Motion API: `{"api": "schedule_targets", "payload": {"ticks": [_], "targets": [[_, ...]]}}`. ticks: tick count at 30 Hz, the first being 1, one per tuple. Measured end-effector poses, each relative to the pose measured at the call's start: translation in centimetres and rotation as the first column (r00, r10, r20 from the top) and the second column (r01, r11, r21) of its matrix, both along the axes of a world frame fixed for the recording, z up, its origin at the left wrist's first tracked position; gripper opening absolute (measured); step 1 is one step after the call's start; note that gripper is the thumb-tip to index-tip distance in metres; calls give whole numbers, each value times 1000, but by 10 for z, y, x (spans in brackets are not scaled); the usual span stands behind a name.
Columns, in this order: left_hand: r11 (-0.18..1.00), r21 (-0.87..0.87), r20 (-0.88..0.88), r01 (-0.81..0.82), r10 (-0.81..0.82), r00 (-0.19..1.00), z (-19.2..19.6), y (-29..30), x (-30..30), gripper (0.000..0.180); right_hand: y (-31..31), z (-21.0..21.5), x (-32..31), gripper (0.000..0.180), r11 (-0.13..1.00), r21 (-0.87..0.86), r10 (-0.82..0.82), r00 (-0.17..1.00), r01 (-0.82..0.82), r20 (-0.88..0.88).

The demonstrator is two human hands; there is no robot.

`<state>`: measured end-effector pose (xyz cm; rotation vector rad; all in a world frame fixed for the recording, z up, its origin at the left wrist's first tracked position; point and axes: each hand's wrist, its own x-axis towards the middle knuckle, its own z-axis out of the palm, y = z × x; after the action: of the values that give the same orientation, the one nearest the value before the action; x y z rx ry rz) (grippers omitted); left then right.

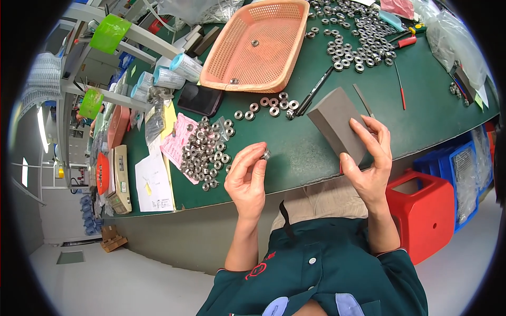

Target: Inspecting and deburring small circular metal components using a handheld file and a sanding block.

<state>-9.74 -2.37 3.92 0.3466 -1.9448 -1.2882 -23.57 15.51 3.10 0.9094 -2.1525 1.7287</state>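
Observation:
Between the thumb and fingers of my left hand (246, 176) is a small metal ring (265, 154), held above the front of the green table. My right hand (372, 158) grips a grey rectangular block (337, 124), tilted, with the thumb on its near end and fingers along its side. To the left of my left hand, a heap of metal rings (203, 150) lies partly on pink paper (176, 142). A short row of loose rings (274, 111) sits beyond my hands, beside a black marker pen (316, 92).
An orange plastic basket (211, 73) with a few rings stands at the back. Many more rings (345, 52) spread at the far right, near red-handled pliers (407, 42). A thin red-handled tool (401, 89), a phone (200, 100) and a scale (120, 179) are on the table. A red stool (427, 226) stands right.

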Motion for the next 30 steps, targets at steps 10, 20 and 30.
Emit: {"api": "schedule_targets", "payload": {"ticks": [10, 20, 30], "targets": [[972, 237, -12, -10, 13, 1000, 0, 1, -4, 15, -2, 1, -5, 56, 1000, -2, -17, 1000, 17, -9], [1000, -13, 93, -1, 3, 996, 39, -19, -8, 13, 35, 2, -20, 55, 983, -53, -177, 984, 177, 4], [524, -851, 114, -38, 255, 960, 95, -84, -120, 15, 68, -18, -41, 49, 907, -98, -407, 912, 410, 51]]}}
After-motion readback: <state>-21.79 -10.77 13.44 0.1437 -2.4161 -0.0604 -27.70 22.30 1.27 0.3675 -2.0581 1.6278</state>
